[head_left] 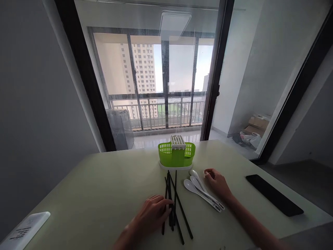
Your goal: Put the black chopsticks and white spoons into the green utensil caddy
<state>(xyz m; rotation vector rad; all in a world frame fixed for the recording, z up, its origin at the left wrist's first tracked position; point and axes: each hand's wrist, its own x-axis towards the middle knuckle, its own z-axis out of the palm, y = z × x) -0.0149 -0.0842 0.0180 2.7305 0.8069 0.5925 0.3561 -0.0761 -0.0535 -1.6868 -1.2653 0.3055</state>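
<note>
Several dark chopsticks point(182, 217) lie loosely fanned on the table in front of me. My left hand point(156, 210) is closed over their middle, with thumb and forefinger around some of them. To the right rest three white spoons point(201, 191), bowls pointing away from me and handles together. Beside them my right hand point(215, 182) rests on the tabletop, fingers loosely bent and apart from the thumb, with nothing seen in it. Behind the chopsticks stands a green utensil basket point(166, 159) with a white slotted piece point(178, 141) on its middle section and a white base.
The pale table point(117, 180) reaches toward a glass door with a dark frame point(212, 76). A long black flat object point(274, 195) lies at the right. A white object with printed text point(28, 227) is at the left edge. Boxes and bags point(253, 132) sit beyond the glass.
</note>
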